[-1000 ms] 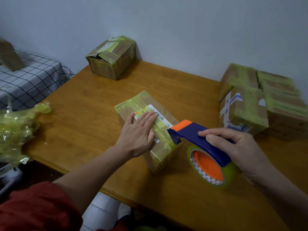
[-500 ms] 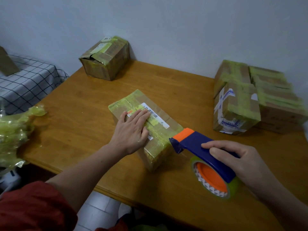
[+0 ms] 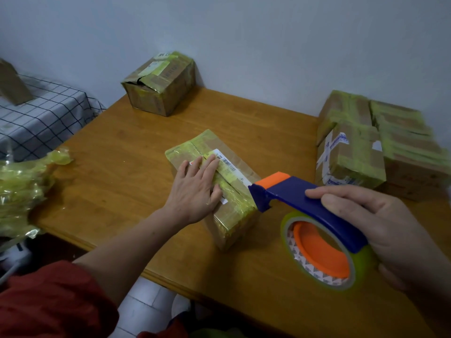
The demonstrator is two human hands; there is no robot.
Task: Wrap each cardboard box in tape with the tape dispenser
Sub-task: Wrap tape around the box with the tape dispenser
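A small cardboard box [image 3: 234,215], partly covered in yellow-green tape and bearing a barcode label, lies in the middle of the wooden table [image 3: 117,181]. My left hand [image 3: 195,191] lies flat on its top with the fingers spread, pressing it down. My right hand [image 3: 380,230] grips the blue and orange tape dispenser [image 3: 314,220], which carries a roll of yellow-green tape. The dispenser's orange-tipped nose touches the box's near right top edge.
Another taped box [image 3: 161,84] stands at the table's far left by the wall. A group of taped boxes [image 3: 375,147] sits at the far right. Crumpled yellow-green plastic [image 3: 22,189] lies at the left edge. A checked cloth [image 3: 41,118] covers furniture on the left.
The view has shifted and zoomed slightly. My right hand has kept the dispenser at the box's right edge, and my left hand stays flat on the box.
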